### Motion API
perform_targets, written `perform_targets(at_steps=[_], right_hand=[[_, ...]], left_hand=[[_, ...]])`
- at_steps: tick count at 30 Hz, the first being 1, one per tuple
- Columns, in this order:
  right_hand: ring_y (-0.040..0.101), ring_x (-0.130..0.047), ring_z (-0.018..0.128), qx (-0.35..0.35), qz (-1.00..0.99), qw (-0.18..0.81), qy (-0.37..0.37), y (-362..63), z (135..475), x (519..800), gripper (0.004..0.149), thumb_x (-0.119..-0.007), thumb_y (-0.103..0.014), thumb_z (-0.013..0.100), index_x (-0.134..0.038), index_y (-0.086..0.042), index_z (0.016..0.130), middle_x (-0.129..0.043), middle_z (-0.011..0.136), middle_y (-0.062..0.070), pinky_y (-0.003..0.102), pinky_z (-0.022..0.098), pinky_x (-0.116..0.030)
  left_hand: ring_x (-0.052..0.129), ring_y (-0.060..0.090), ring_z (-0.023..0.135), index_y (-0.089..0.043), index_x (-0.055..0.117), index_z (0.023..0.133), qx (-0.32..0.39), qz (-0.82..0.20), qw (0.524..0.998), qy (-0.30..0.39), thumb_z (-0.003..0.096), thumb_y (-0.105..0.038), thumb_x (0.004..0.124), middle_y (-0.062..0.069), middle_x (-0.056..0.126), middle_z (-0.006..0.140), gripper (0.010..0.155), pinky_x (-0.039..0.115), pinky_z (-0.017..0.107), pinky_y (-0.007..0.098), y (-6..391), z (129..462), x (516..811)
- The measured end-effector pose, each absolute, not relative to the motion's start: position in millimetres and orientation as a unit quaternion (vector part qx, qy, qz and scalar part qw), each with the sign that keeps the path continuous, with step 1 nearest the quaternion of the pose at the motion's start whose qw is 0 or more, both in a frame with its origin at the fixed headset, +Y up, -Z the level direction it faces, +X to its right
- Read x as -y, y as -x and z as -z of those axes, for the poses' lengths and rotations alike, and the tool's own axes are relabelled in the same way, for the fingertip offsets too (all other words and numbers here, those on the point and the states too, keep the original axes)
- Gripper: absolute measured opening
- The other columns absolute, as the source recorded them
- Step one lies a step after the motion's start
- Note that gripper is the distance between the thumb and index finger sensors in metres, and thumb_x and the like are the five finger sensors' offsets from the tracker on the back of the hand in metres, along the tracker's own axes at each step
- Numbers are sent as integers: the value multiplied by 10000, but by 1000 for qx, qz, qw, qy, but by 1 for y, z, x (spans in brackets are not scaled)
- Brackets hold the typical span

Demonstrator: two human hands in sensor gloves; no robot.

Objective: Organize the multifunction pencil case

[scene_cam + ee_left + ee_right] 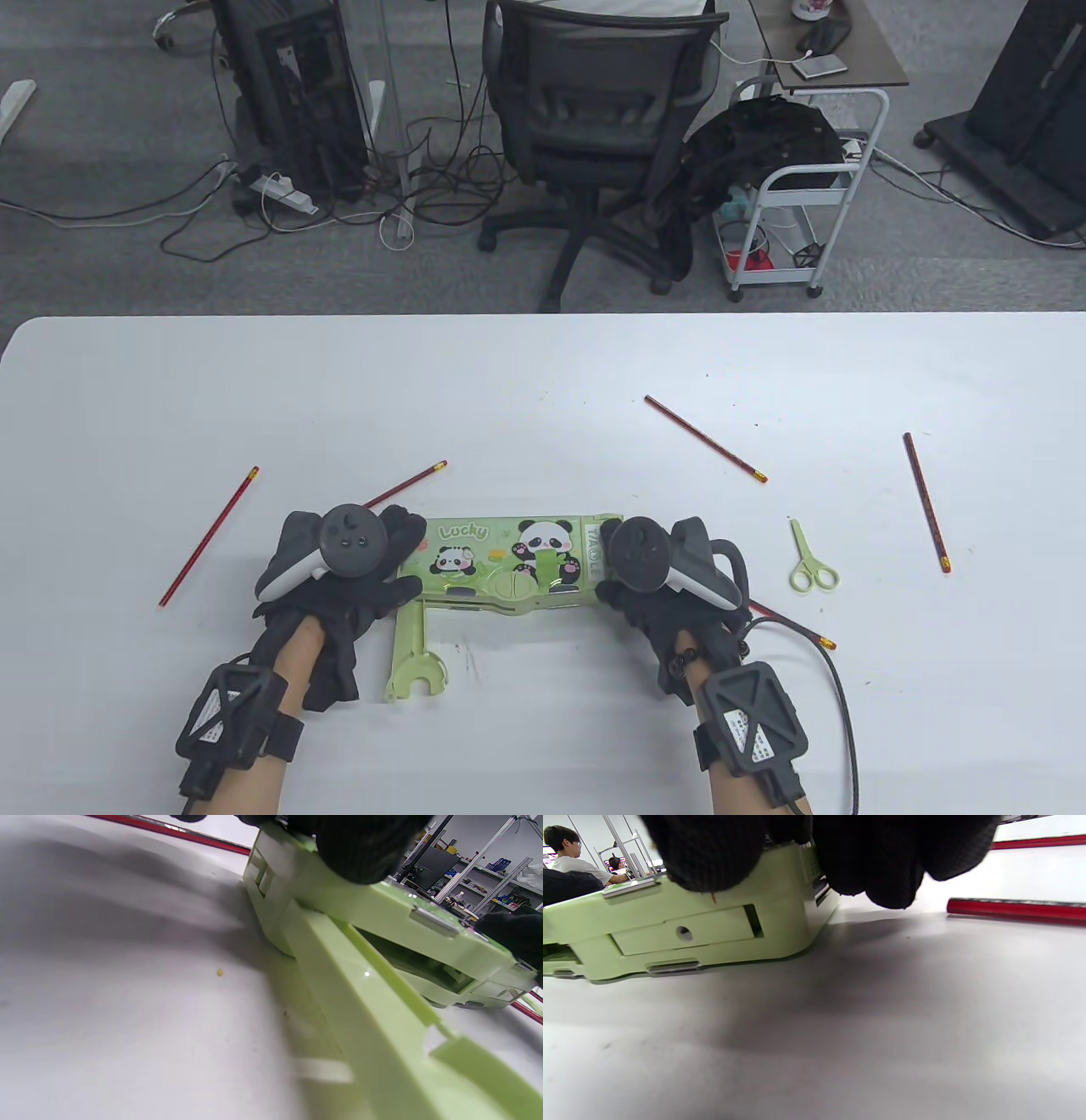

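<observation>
The fingers (882, 866) of the right hand (670, 586) curl over the right end of the green pencil case (517, 564), the thumb against its near side wall, so that hand grips the case. The left hand (339, 577) covers the left end; its thumb (399, 588) lies along the near edge and the other fingers (360, 849) wrap over the top, apparently holding it too, though the tracker hides most of them in the table view.

The case lies flat on the white worktop (543, 382), near its front edge, between the two hands, its long axis running left to right. A green pull-out arm (411, 654) juts from its near left corner toward the person, at a right angle to the case and just beside the left hand, which is the nearer one to push it home. That looks like the likely next move.

The lid reads "Lucky" beside two pandas; letters at the right end seem to read "TAOLE", partly hidden.

Red pencils lie loose on the worktop: one far left (208, 536), one behind the left hand (407, 481), one beyond the case to the right (706, 439), one far right (926, 502), and one partly under the right wrist (797, 628). Small green scissors (810, 560) lie just right of the right hand.
</observation>
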State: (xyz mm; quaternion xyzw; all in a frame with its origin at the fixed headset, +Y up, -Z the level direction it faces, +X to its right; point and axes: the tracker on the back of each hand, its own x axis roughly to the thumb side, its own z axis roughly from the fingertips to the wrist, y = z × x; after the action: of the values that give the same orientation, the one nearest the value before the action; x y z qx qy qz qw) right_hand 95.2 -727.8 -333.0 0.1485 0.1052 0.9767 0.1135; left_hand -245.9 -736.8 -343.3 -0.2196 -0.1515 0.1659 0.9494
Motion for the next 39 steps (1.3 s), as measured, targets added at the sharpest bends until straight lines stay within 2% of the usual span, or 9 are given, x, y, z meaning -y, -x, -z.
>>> perform_targets(at_steps=[8,15,18,23,30,39], right_hand=[[530,-754,900,-76,-987,63,-123,-113,324,700,727,-716,-432,482,-536,-62,1081,-626,1031,315,635,664,-660],[549,-738,904,-66,-998,-12,19,-192,328,678,720,-715,-451,482,-560,-81,1079,-611,1040,328,649,664,-649],[557,-734,904,-83,-993,-30,81,-224,329,684,712,-720,-457,479,-573,-101,1077,-611,1040,334,653,662,-648],[557,-736,903,-114,-986,-42,116,-248,332,703,716,-723,-464,475,-566,-115,1080,-603,1045,333,649,663,-652],[558,-731,905,-139,-980,-48,133,-258,339,727,721,-718,-473,470,-546,-139,1085,-602,1043,338,648,666,-646],[559,-726,907,-170,-973,-69,139,-255,344,739,722,-717,-483,468,-547,-148,1084,-593,1047,344,652,668,-641]], left_hand=[[348,501,1137,-266,336,1151,153,-157,951,219,533,-403,728,88,275,1254,744,405,717,760,244,344,737],[349,502,1138,-270,340,1149,154,-154,951,221,532,-406,731,84,280,1256,743,404,717,761,243,345,736],[350,501,1139,-267,339,1150,153,-152,951,222,533,-405,731,85,280,1255,744,404,718,760,243,345,736],[350,503,1138,-268,337,1151,153,-151,951,222,534,-405,729,88,279,1256,743,403,717,761,243,345,736],[352,505,1137,-268,338,1150,152,-151,951,222,534,-406,729,87,279,1256,743,404,717,762,243,345,736],[349,505,1138,-269,334,1151,153,-150,951,223,535,-407,728,84,277,1256,744,404,718,761,243,345,736]])
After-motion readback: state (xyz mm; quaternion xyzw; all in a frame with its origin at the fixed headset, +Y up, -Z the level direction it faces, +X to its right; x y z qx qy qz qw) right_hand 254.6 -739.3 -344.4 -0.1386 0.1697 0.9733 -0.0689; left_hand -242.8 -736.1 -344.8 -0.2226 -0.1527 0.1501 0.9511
